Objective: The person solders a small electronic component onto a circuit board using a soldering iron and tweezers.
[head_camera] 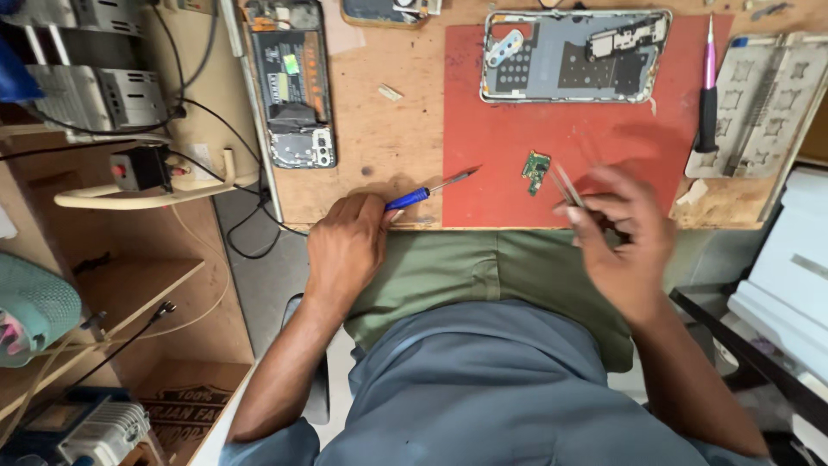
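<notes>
My left hand (345, 246) rests at the near edge of the wooden bench, gripping a blue-handled screwdriver (429, 191) whose tip points toward the red mat (509, 138). My right hand (623, 229), blurred by motion, holds metal tweezers (567, 184) just right of a small green circuit board (536, 170) lying on the mat. At the mat's far edge lies an opened phone frame (573, 56) with its inner parts exposed.
A second opened phone (291, 82) lies on the bench to the left. A pink-and-black tool (708, 95) and a grey holder tray (763, 103) sit at the right. Power supplies and cables (95, 95) crowd the far left. A white box (789, 276) stands at the right.
</notes>
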